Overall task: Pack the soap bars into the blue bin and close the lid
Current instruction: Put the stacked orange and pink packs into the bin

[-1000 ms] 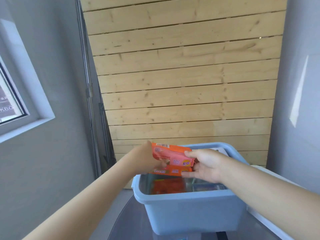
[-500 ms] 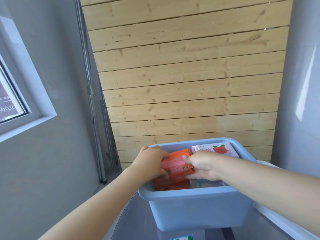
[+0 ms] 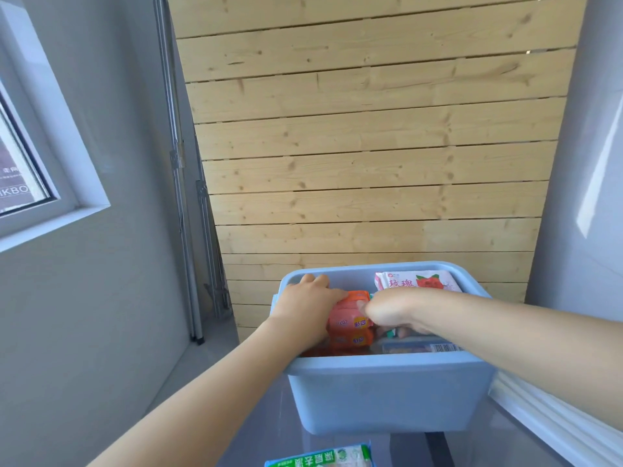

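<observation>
The blue bin (image 3: 387, 396) stands open on a grey table. Inside it, both hands hold a stack of orange soap packs (image 3: 349, 320): my left hand (image 3: 305, 306) grips their left side, my right hand (image 3: 387, 306) grips their right side with curled fingers. A pink rose-printed soap pack (image 3: 416, 281) leans against the bin's far wall. More packs lie at the bottom right, among them one with a barcode (image 3: 421, 348). My right forearm crosses the bin's right rim.
A green and white soap pack (image 3: 320, 458) lies on the table in front of the bin. A white lid (image 3: 553, 419) rests to the bin's right. Wooden planks rise behind, grey walls on both sides, a window at the left.
Both hands have lowered the orange packs from above the rim down into the bin. The camera has tilted down, bringing the green pack into view.
</observation>
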Motion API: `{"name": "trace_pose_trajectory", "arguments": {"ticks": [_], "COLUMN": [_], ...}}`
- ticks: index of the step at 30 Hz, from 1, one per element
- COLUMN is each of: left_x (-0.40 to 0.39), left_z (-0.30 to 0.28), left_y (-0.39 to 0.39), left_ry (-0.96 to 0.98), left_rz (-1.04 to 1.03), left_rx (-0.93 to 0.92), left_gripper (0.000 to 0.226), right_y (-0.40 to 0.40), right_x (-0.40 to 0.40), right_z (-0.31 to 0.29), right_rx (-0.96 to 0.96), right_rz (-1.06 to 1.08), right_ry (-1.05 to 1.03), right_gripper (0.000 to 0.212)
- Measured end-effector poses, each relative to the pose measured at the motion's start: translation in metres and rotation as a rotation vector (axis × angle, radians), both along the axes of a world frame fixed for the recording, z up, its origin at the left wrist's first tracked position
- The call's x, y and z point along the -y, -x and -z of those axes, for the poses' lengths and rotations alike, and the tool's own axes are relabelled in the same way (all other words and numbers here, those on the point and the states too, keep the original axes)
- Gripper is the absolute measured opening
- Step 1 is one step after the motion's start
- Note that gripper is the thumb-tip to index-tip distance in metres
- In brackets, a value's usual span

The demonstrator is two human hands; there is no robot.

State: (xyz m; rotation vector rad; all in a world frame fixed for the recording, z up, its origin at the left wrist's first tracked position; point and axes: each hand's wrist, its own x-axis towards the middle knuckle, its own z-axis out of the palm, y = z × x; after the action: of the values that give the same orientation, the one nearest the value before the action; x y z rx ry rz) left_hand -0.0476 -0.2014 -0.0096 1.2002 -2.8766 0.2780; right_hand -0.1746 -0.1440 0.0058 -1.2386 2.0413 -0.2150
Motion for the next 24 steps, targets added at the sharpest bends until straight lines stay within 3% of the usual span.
{"name": "trace_pose_trajectory", "arguments": {"ticks": [2, 6, 10, 13, 19, 24], "left_x": [0.001, 0.005, 0.008, 0.008, 0.010, 0.009], "left_z": [-0.001, -0.002, -0.001, 0.000, -0.001, 0.004], "left_y": [0.003, 0.005, 0.005, 0.006, 0.010, 0.002], "left_ry": [0.001, -0.007, 0.008, 0.002, 0.022, -0.050], "left_rz": [-0.015, -0.032, -0.016, -0.014, -0.013, -0.023], "left_rx": [0.048, 0.154, 0.147, 0.161, 0.229, 0.162], "left_gripper": [0.059, 0.069, 0.071, 0.074, 0.078, 0.078], "right_y": [-0.008, -0.008, 0.002, 0.009, 0.015, 0.023], "right_x": [0.001, -0.004, -0.008, -0.008, 0.006, -0.001], "right_z": [-0.002, -0.007, 0.000, 0.001, 0.001, 0.012], "right_rx": [-0.104, -0.010, -0.369, -0.517, -0.560, -0.403], "right_rz": [-0.001, 0.054, -0.220, -0.429, -0.462, -0.448], "right_ry": [0.049, 0.126, 0.334, 0.350, 0.332, 0.326], "right_gripper": [0.031, 0.022, 0.027, 0.027, 0.026, 0.030]}}
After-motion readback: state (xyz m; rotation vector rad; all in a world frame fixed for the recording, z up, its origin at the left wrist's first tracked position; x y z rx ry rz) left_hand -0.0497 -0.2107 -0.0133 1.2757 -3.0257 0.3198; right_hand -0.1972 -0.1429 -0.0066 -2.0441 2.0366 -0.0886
